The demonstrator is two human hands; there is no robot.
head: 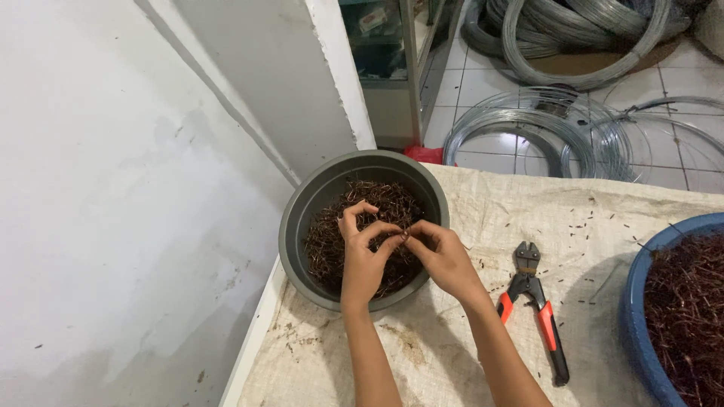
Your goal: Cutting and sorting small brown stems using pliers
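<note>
Running down the far left is a white painted wall (98,188), scuffed and stained, with a white pillar (302,75) slanting up beside it. Next comes the desk (452,362), covered in a pale woven sack cloth marked with brown rust stains. At its left corner sits a round grey basin (298,218) filled with a tangle of short, rusty brown wire pieces (328,249). Both hands hover over this basin, meeting above the heap. The left hand (360,260) has its fingers (354,213) curled, thumb and forefinger pinched together on a small brown wire bit (403,237). The right hand (445,260) mirrors it, its fingers (424,228) bent inward and pinching the same bit from the other side, so the two sets of fingertips touch. How the bit is shaped is too small to tell. Just right of the right forearm, lying flat on the cloth, is a pair of bolt cutters (535,309) with black jaws and orange and black handles, the jaws pointing away from the person. Tiny dark wire scraps (584,226) are scattered over the cloth near it. At the right edge a blue basin (637,316) holds more rusty wire. Beyond the desk, on the white tiled floor (490,79), lie several coils of grey steel wire (528,128).
</note>
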